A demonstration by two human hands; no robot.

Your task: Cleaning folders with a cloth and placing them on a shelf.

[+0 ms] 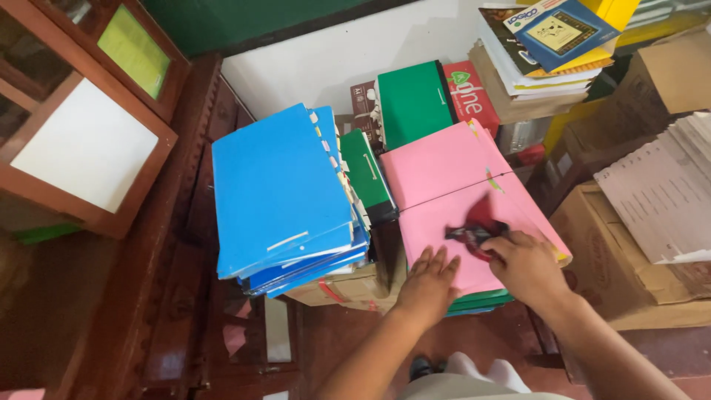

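Pink folder (452, 200) half wiped: right hand (527, 265) grips dark rag (474, 231), perhaps cloth; left hand (428, 283) flat, fingers spread, steadying near edge; blue folder stack (278, 192) untouched at left.

Left of the hands: a stack of blue folders (278, 196) on a carton (348, 285), with a wooden cabinet (89, 133) farther left. Beyond them: green folders (411, 100) and a red packet (474, 92) against the white wall (333, 59). To the right: cardboard boxes (607, 252) bearing printed sheets (659, 192); booklets (548, 44) stacked above.
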